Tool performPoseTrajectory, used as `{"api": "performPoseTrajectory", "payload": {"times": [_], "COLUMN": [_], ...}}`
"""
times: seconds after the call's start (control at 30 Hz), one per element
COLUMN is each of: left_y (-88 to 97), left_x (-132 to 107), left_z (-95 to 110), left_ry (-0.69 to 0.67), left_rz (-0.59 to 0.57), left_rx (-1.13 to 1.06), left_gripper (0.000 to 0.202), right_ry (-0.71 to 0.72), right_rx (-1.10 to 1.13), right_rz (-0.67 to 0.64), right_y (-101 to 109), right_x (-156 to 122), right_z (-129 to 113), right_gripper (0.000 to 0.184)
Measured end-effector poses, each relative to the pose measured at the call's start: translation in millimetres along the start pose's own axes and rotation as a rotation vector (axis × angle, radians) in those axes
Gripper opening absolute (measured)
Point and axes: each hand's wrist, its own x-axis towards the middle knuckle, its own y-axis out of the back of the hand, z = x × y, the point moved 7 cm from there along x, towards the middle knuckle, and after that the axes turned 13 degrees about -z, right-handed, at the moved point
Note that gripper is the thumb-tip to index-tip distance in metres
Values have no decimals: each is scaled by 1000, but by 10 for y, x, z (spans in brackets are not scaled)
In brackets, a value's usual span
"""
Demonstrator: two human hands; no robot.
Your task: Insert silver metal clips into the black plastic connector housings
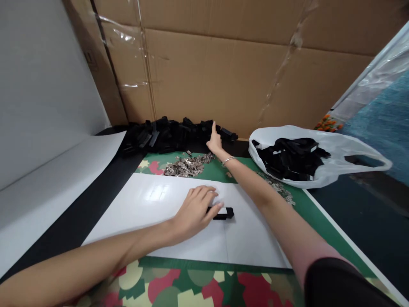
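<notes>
A black plastic part point(227, 213) with a white patch on it lies on the white sheet point(128, 213). My left hand point(196, 209) is over its left end, thumb and fingers apart; whether the fingertips touch it is hard to see. Further off, my right hand point(214, 140) reaches to a heap of black plastic parts point(166, 134), its index finger stretched out and the other fingers mostly hidden. No held piece shows there. Small shiny metal pieces point(187, 166) are heaped on the green patterned mat point(153, 162), left of my right wrist.
To the right, a white plastic bag point(329, 170) lies open with more black parts point(290, 157) inside. Loose metal pieces point(283, 192) are scattered beside it, under my right forearm. A cardboard wall point(217, 76) closes off the back, and a white panel point(41, 85) stands at left.
</notes>
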Motion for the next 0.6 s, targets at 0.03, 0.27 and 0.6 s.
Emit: {"api": "performPoseTrajectory", "payload": {"times": [0.03,0.27,0.6], "left_y": [13,124,102], "left_x": [-1,-36,-2], "left_z": [-25,-311,99], "left_ry": [9,223,85], "left_rz": [25,235,-46], "left_rx": [-44,-392,-610], "left_gripper": [26,41,25], "right_ry": [4,272,587], "right_rx": [11,247,-126], "right_rz": [1,-152,-19], "right_y": [96,585,542], "right_x": [-85,-1532,-2883], "right_z": [58,114,-95], "right_gripper": [101,110,75]}}
